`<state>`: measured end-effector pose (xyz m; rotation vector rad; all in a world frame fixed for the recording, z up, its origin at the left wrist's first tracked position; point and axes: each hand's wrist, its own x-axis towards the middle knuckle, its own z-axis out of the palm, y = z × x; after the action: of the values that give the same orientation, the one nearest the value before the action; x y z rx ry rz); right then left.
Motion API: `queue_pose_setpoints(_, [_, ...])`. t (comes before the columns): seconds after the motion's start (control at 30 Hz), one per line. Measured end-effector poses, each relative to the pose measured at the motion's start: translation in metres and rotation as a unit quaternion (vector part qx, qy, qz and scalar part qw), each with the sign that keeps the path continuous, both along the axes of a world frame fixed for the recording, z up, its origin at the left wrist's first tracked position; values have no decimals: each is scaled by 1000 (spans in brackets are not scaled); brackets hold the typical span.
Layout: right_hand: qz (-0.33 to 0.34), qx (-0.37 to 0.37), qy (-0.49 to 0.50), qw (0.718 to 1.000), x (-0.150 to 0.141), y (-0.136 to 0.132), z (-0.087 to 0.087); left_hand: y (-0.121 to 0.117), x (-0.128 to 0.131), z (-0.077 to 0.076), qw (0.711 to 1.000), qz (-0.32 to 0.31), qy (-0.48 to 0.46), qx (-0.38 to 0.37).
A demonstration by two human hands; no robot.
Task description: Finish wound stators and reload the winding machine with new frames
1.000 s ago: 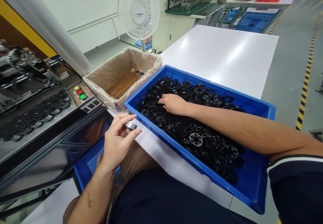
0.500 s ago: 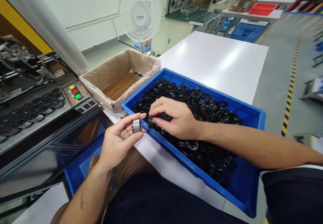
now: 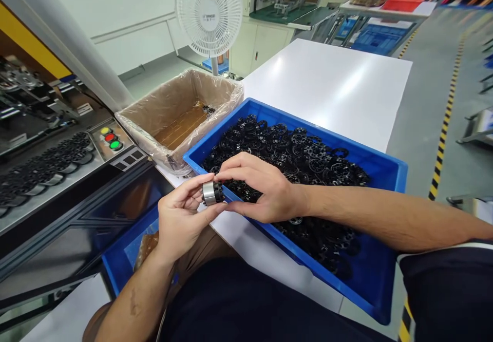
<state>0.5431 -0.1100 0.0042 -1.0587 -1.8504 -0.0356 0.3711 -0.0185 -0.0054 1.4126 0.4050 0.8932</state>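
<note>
My left hand pinches a small silver metal ring between thumb and fingers, just in front of the near-left corner of a blue bin. My right hand presses a black round plastic part against the right face of that ring, fingers curled round it. The bin holds a heap of several black perforated discs. Both hands meet above the white table's edge.
A plastic-lined cardboard box stands left of the bin, a few black parts inside. Behind it is a white fan. At left a machine carries a row of black discs and coloured buttons. Another blue bin sits below.
My right hand left the heap with a black part, came toward my left hand and now holds the part against the silver ring. My left hand rose slightly.
</note>
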Motion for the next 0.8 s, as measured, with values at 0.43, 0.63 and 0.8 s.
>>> queue_pose_setpoints(0.43, [-35,111,-130,985,2,-1,0,3,-6,-1,998,-35,42,-9])
queue_pose_setpoints(0.63, [-29,117,-143,982,0,-2,1,5,-8,-1,997,-63,38,-19])
queue_pose_setpoints(0.8, [-41,107,-134,984,-3,-2,2,5,-8,-1,996,-75,36,-27])
